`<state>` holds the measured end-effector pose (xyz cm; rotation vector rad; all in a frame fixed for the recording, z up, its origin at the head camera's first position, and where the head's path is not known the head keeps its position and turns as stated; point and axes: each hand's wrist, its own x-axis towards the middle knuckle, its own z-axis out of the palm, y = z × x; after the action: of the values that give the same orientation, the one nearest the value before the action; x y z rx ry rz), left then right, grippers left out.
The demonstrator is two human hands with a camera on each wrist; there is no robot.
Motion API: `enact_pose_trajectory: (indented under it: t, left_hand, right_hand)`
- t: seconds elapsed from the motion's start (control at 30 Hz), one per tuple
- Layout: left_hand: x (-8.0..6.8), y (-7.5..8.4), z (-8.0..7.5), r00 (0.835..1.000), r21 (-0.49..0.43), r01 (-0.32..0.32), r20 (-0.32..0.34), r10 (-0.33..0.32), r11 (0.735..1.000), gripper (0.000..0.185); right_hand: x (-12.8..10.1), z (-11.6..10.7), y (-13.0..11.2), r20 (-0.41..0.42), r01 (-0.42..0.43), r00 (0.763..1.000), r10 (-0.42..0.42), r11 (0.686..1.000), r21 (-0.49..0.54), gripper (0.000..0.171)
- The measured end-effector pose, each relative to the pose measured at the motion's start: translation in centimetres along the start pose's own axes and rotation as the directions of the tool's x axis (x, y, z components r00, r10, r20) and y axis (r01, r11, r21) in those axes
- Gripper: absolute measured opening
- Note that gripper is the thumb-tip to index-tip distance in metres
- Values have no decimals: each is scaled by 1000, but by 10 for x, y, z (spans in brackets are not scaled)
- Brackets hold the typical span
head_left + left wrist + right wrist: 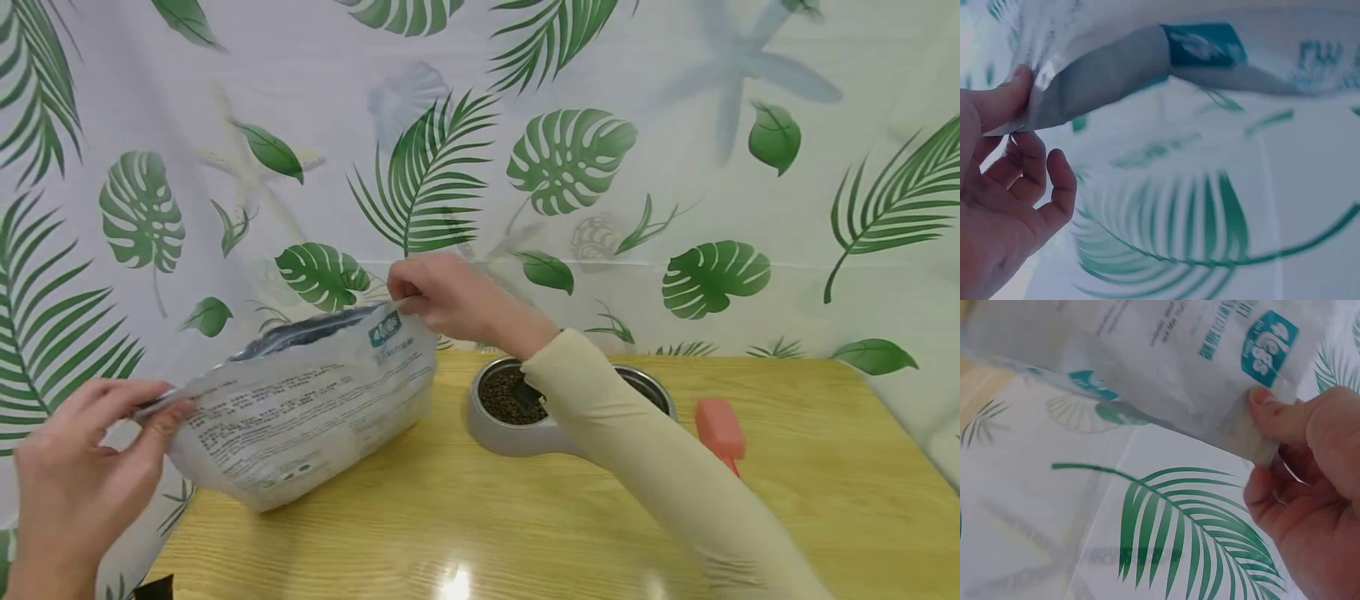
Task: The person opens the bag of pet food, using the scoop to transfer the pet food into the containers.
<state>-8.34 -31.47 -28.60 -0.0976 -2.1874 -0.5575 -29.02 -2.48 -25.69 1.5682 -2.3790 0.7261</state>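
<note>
A white printed food bag (315, 408) with a teal logo leans at the left of the table, its silvery top edge partly parted. My left hand (93, 475) pinches the bag's left top corner between thumb and fingers. At the opposite top corner, beside the logo, my right hand (457, 300) pinches the bag; the right wrist view shows its thumb (1272, 415) on the printed face. Whatever the bag contains is hidden. Behind my right forearm stands a grey double pet bowl (491, 437), with brown kibble (502, 396) in its left metal dish.
A dark object (528, 396), perhaps a scoop, lies in the kibble. A red-pink object (720, 429) with a thin handle sits right of the bowl on the wooden table (465, 517). A leaf-printed cloth (465, 167) hangs behind. My sleeve covers part of the bowl.
</note>
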Motion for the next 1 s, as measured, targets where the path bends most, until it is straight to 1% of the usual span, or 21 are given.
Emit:
enact_pose_trajectory:
  t: [0.07, 0.13, 0.2, 0.27, 0.33, 0.4, 0.47, 0.53, 0.6, 0.7, 0.77, 0.87, 1.0]
  left_hand:
    - [6, -17, 0, 995, 19, 96, -17, -96, 995, 21]
    - [8, -30, 1, 983, 50, 185, -18, -184, 981, 21]
    - [9, -38, 3, 971, 64, 240, -20, -239, 969, 20]
    - [10, -41, 5, 966, 67, 257, -27, -255, 964, 18]
    - [12, -42, 6, 970, 57, 242, -33, -241, 968, 14]
    - [14, -41, 7, 974, 55, 226, -35, -224, 973, 12]
    - [15, -39, 7, 973, 58, 228, -32, -227, 972, 13]
    - [15, -36, 6, 963, 86, 268, -8, -269, 959, 18]
    - [16, -32, 5, 954, 103, 295, 31, -299, 950, 23]
    - [19, -26, 4, 950, 87, 289, 93, -297, 953, 24]
    - [21, -23, 4, 958, 76, 254, 119, -262, 964, 21]
    - [22, -22, 4, 968, 86, 204, 131, -214, 975, 17]
    - [20, -27, 4, 985, 108, 105, 122, -118, 989, 14]
  right_hand:
    - [12, -4, -2, 28, -80, 997, 78, 994, 73, 8]
    - [20, -3, -3, 49, -137, 990, 131, 982, 128, 7]
    - [26, -1, -1, 54, -169, 985, 162, 972, 166, 5]
    - [28, 1, 0, 57, -197, 980, 190, 961, 193, 5]
    - [28, 3, 1, 50, -212, 977, 206, 956, 203, 6]
    - [28, 4, 1, 41, -220, 976, 216, 956, 193, 7]
    - [27, 4, 0, 44, -215, 977, 211, 962, 170, 7]
    - [27, 4, -3, 68, -203, 979, 194, 969, 142, 6]
    - [27, 3, -6, 101, -188, 979, 176, 974, 124, 8]
    - [27, 2, -12, 151, -162, 978, 143, 980, 116, 14]
    - [26, 2, -14, 159, -139, 980, 118, 982, 128, 14]
    - [25, 2, -16, 135, -96, 988, 76, 985, 145, 11]
    - [23, 7, -13, 69, -48, 997, 39, 989, 142, 11]
